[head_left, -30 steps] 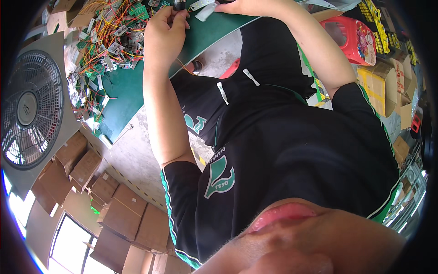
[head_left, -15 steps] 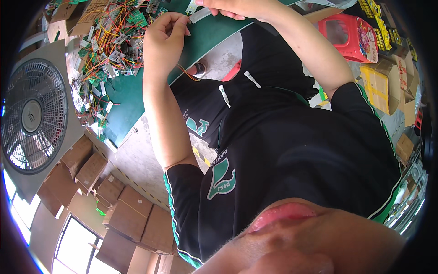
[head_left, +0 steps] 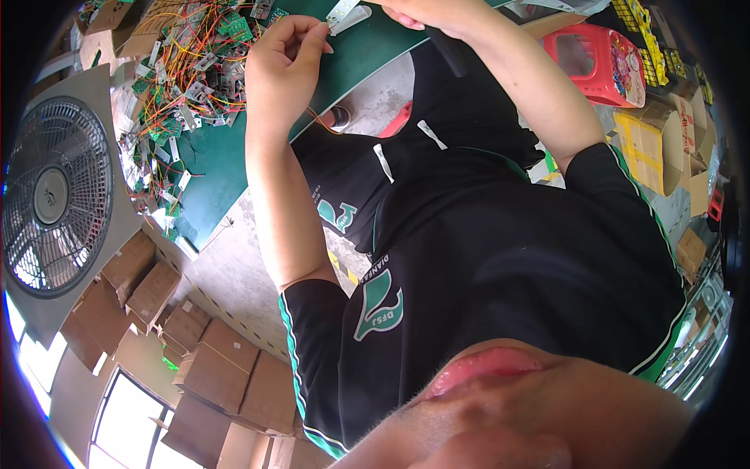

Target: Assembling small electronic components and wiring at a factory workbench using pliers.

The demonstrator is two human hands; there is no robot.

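Pinching one end of a small white strip (head_left: 348, 14), the left hand (head_left: 283, 66) has thumb and forefinger pressed together on it above the green mat (head_left: 223, 160). The right hand (head_left: 428, 11) sits at the strip's other end, at the top edge of the view; whether its fingers close on the strip cannot be told, since most of the hand is cut off. The strip hangs just over the mat's near edge. To the left, a heap of small green circuit boards with orange and yellow wires (head_left: 183, 55) covers the mat. A grey box fan (head_left: 55, 195) stands beside the table's left side. Brown cardboard boxes (head_left: 207, 363) are stacked on the concrete floor (head_left: 234, 270) near a bright window. A red plastic stool (head_left: 595, 62) stands to the right, next to more cardboard boxes.
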